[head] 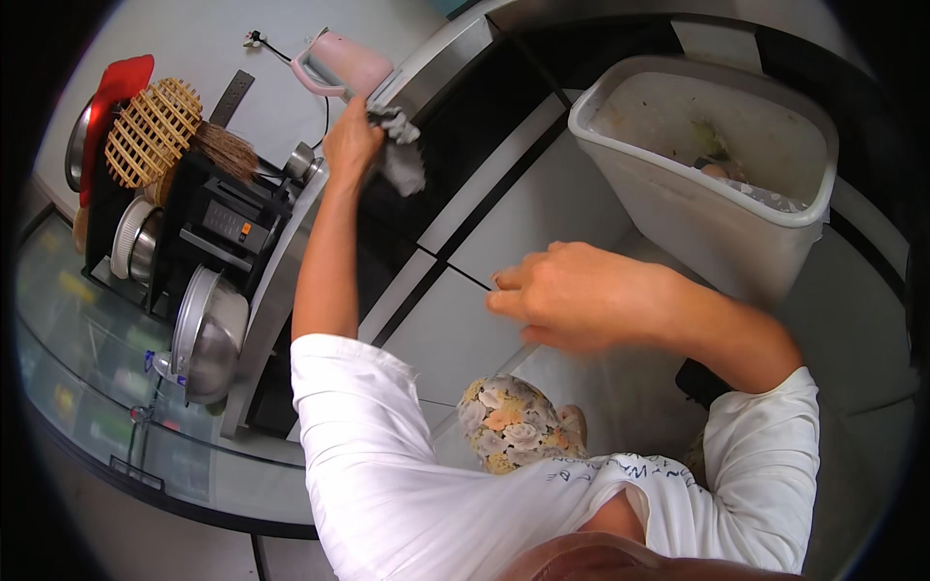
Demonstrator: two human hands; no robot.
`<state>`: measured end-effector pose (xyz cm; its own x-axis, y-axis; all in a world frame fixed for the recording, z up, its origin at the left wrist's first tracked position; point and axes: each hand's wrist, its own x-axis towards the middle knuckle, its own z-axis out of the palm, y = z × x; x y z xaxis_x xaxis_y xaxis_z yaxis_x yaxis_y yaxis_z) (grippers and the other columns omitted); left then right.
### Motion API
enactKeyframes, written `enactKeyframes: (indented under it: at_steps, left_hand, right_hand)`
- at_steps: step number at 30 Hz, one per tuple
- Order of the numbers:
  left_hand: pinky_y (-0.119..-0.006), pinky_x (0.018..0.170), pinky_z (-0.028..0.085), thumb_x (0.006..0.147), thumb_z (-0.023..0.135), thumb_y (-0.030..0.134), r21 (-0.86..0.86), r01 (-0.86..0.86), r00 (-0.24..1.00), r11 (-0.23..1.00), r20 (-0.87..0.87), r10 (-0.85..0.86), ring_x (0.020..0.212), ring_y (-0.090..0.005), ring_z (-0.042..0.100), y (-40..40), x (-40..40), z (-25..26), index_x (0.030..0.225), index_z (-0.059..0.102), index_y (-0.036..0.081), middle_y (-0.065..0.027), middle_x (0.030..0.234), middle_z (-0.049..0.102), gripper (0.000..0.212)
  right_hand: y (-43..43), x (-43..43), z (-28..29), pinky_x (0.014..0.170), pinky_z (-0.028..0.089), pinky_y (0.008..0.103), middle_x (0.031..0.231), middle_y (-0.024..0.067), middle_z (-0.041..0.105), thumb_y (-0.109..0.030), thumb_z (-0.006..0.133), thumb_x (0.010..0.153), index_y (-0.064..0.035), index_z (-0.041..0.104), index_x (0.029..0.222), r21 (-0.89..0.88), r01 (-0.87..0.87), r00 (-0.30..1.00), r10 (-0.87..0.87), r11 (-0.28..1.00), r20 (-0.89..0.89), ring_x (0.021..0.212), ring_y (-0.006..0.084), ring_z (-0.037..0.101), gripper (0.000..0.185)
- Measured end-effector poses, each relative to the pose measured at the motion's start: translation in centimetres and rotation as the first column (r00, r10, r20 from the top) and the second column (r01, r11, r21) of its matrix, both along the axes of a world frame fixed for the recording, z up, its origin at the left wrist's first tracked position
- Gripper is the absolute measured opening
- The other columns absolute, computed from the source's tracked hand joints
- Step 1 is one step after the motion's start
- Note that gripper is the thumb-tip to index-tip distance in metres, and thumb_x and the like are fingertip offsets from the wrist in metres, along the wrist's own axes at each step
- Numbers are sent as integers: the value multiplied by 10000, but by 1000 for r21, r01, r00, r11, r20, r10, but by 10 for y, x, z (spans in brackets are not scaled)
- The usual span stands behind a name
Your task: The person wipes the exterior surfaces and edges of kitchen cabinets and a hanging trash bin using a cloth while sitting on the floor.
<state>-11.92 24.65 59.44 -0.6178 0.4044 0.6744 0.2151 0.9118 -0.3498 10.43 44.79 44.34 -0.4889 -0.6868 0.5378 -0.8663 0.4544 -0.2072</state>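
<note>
At the counter's edge, my left hand grips a crumpled grey cloth, which hangs over the dark cabinet front. Just beyond that hand stands a pink electric kettle with a grey handle and a plugged cord trailing to the left. My right hand, slightly blurred, hovers over the floor in front of the cabinet doors. Its fingers are loosely bent and apart, with nothing seen in them; the palm is hidden.
A white waste bin with scraps inside stands at the right. Left on the counter are a woven bamboo strainer, a brush, a black rack, a metal pot and a power strip. A glass-doored cabinet lies further left.
</note>
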Motion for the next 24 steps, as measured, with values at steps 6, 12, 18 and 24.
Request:
enactKeyframes:
  at_steps: [6,12,18,24]
  left_hand:
    - [-454,680,441,677,572,150,31,28,998,999,-60,-26,817,-342,588,-17,11,-8,940,517,93,-149,881,621,274]
    - [-462,673,419,672,569,153,-82,45,995,996,-80,-52,802,-342,588,26,-12,-9,926,525,92,-155,828,622,265]
    - [-462,684,401,675,556,153,-70,26,999,997,-38,-28,813,-351,584,-26,11,-6,925,520,86,-169,837,621,261]
    - [-458,675,428,685,553,203,-71,-40,998,997,-48,37,821,-373,572,-34,19,-3,903,532,87,-183,824,616,248]
  right_hand:
    - [-7,-15,-17,716,487,391,984,172,580,-116,590,728,7,553,902,-71,28,999,-31,997,-43,866,317,584,217]
    - [-23,-31,-17,728,474,403,1032,154,566,-138,616,733,-15,532,936,100,17,993,-29,995,119,894,311,573,251]
    - [-28,-50,-33,701,486,403,1052,174,565,-135,606,732,-14,541,918,62,8,996,-13,998,93,869,321,581,232]
    - [-42,-54,-42,715,483,400,1043,177,567,-140,604,733,-17,550,894,119,69,988,-85,991,132,873,324,580,210]
